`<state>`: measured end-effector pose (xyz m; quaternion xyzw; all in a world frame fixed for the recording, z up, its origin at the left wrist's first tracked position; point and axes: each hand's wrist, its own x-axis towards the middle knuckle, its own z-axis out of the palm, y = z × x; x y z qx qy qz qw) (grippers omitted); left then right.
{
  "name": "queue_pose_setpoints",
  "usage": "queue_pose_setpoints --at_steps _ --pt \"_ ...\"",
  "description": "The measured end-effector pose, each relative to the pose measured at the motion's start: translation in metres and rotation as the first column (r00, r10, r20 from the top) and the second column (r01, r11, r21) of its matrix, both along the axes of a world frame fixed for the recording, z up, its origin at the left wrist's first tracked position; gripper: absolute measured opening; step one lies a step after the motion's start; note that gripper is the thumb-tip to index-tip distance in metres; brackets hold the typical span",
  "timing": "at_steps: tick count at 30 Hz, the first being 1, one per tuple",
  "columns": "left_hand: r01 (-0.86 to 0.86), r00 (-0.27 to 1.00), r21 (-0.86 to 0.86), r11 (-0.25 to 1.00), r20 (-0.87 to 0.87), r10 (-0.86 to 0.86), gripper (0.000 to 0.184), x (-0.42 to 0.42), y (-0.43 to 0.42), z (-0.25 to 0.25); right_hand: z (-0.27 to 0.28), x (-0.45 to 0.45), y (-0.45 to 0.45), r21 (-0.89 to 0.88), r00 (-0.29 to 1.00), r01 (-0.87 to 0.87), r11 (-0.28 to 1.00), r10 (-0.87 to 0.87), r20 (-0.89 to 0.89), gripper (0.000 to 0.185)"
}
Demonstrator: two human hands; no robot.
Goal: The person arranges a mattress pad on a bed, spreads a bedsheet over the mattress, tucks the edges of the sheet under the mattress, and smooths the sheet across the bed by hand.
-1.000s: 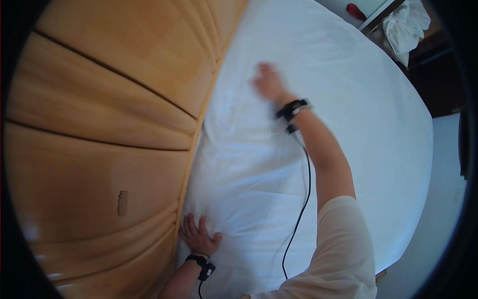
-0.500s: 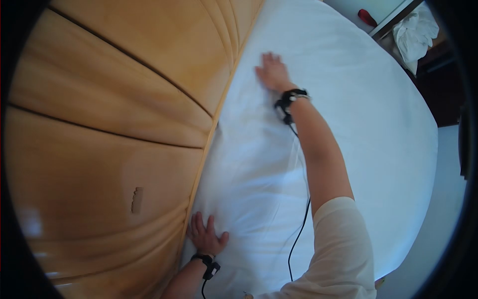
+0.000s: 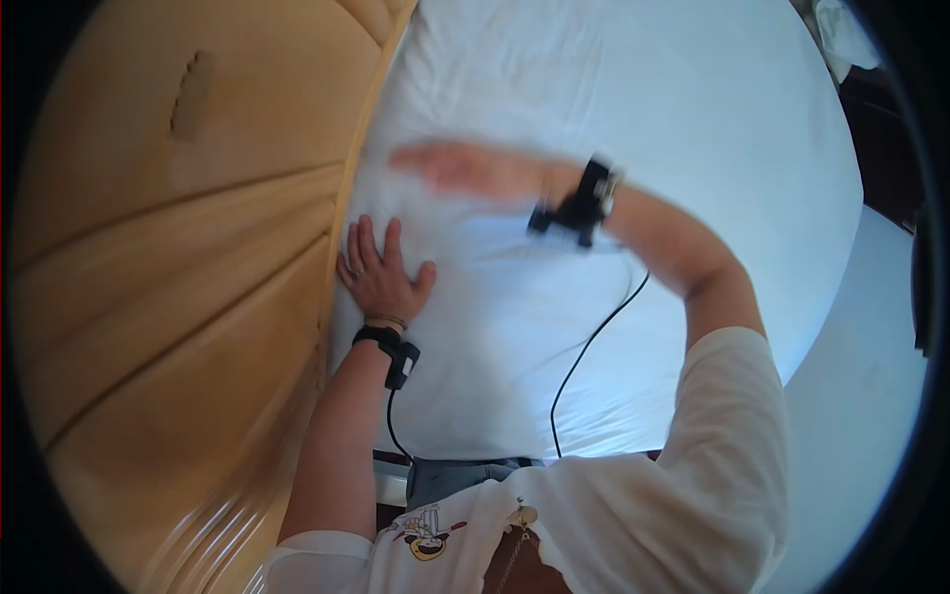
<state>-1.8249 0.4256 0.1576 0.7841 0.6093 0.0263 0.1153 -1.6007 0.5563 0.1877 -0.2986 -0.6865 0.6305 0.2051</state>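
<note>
A white sheet (image 3: 515,317) covers the mattress, with soft wrinkles across its surface. My left hand (image 3: 381,277) lies flat on it, fingers spread, right beside the tan padded headboard (image 3: 178,327). My right hand (image 3: 470,168) is smeared by motion above the sheet, just beyond the left one. Its fingers look stretched out toward the headboard, and nothing shows in them. Whether it touches the sheet I cannot tell. Each wrist wears a black strapped device with a cable.
A black cable (image 3: 584,356) from the right wrist trails over the sheet toward my body. Crumpled white cloth (image 3: 846,40) sits on dark furniture (image 3: 876,148) at the far right. Pale floor (image 3: 841,327) shows beyond the bed's curved right edge.
My view has shifted along the headboard toward my body. My right hand has swept back from farther up the bed, close to my left hand. The left hand stays flat beside the headboard.
</note>
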Motion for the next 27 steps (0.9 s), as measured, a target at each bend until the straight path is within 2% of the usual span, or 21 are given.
queue_pose_setpoints --at_steps 1,4,5,6,7,9,10,12,13,14,15,16,17,18,20,22,23,24,25,26,27 --pt "-0.016 1.0 0.006 1.0 -0.003 0.016 0.072 -0.002 -0.001 -0.001 0.005 0.002 0.0 -0.008 1.0 -0.008 1.0 0.008 0.01 0.045" --pt "-0.032 0.999 0.018 0.999 0.032 0.032 0.071 -0.002 0.001 0.0 -0.01 0.02 -0.009 -0.017 0.832 0.55 0.835 -0.55 -0.066 0.047" --pt "-0.044 0.999 -0.001 0.999 0.021 0.044 0.07 -0.002 0.0 0.001 -0.014 0.053 0.006 0.405 0.679 0.557 0.725 -0.679 0.281 0.045" --pt "-0.049 0.999 -0.013 0.999 0.017 0.049 0.07 -0.003 0.001 0.0 -0.018 0.081 0.022 0.754 0.355 0.317 0.575 -0.809 0.468 0.044" --pt "-0.052 0.998 -0.003 0.999 0.028 0.052 0.07 -0.003 0.002 0.0 -0.023 0.069 0.012 0.75 0.359 0.312 0.584 -0.803 0.476 0.044" --pt "-0.052 0.998 0.006 0.999 0.036 0.052 0.069 0.0 0.008 0.009 -0.035 0.022 -0.028 0.824 0.53 0.126 0.552 -0.739 0.415 0.044" --pt "-0.063 0.997 -0.011 0.998 0.04 0.063 0.069 -0.002 0.001 0.008 -0.03 -0.014 -0.057 0.784 0.662 0.039 0.619 -0.604 0.444 0.049" --pt "-0.023 0.989 0.011 1.0 0.146 0.021 0.068 -0.01 0.006 0.003 -0.014 -0.06 -0.108 0.449 0.96 0.036 0.893 -0.156 0.233 0.049" --pt "-0.026 0.992 0.032 0.999 0.123 0.022 0.069 -0.014 0.003 -0.003 -0.018 -0.054 -0.107 0.444 0.958 0.048 0.894 -0.167 0.233 0.049" --pt "-0.018 0.994 0.003 1.0 0.108 0.017 0.069 -0.013 0.002 -0.013 -0.032 -0.033 -0.101 0.444 0.953 0.17 0.88 -0.26 0.152 0.048" --pt "-0.151 0.979 -0.153 0.977 0.112 0.169 0.069 -0.014 -0.003 -0.019 -0.048 -0.011 -0.095 0.426 0.937 0.29 0.857 -0.344 0.055 0.047" --pt "-0.276 0.944 -0.296 0.914 0.095 0.316 0.068 -0.026 -0.015 -0.023 -0.07 0.021 -0.076 0.58 0.827 0.26 0.772 -0.488 0.28 0.044" --pt "-0.303 0.946 -0.292 0.907 0.026 0.324 0.07 -0.036 -0.029 -0.027 -0.069 0.053 -0.044 0.48 0.688 0.324 0.816 -0.551 0.473 0.045" --pt "-0.321 0.945 -0.285 0.903 -0.031 0.327 0.071 -0.045 -0.045 -0.034 -0.085 0.056 -0.044 0.468 0.685 0.339 0.816 -0.555 0.471 0.045" --pt "-0.505 0.863 -0.316 0.803 -0.202 0.463 0.072 -0.055 -0.069 -0.046 -0.121 0.056 -0.055 0.544 0.518 0.131 0.828 -0.526 0.675 0.053" --pt "-0.722 0.683 -0.301 0.623 -0.161 0.713 0.071 -0.079 -0.103 -0.045 -0.082 -0.01 -0.12 0.332 0.785 -0.11 0.937 -0.123 0.608 0.054" --pt "-0.717 0.687 -0.301 0.628 -0.156 0.71 0.071 -0.081 -0.111 -0.051 -0.082 -0.036 -0.159 0.235 0.877 -0.226 0.945 0.092 0.471 0.055" --pt "-0.708 0.673 -0.318 0.63 -0.035 0.739 0.07 -0.083 -0.11 -0.061 -0.081 -0.056 -0.198 0.206 0.949 -0.216 0.954 0.155 0.274 0.05" --pt "-0.697 0.65 -0.337 0.633 0.079 0.756 0.068 -0.085 -0.108 -0.066 -0.078 -0.073 -0.236 0.02 0.932 -0.35 0.937 0.346 0.105 0.046" --pt "-0.681 0.663 -0.343 0.647 0.088 0.744 0.068 -0.089 -0.11 -0.068 -0.071 -0.073 -0.239 0.018 0.937 -0.332 0.943 0.328 0.117 0.046" --pt "-0.678 0.639 -0.356 0.644 0.148 0.755 0.067 -0.09 -0.11 -0.071 -0.063 -0.067 -0.239 0.091 0.974 -0.201 0.975 0.19 0.121 0.044"
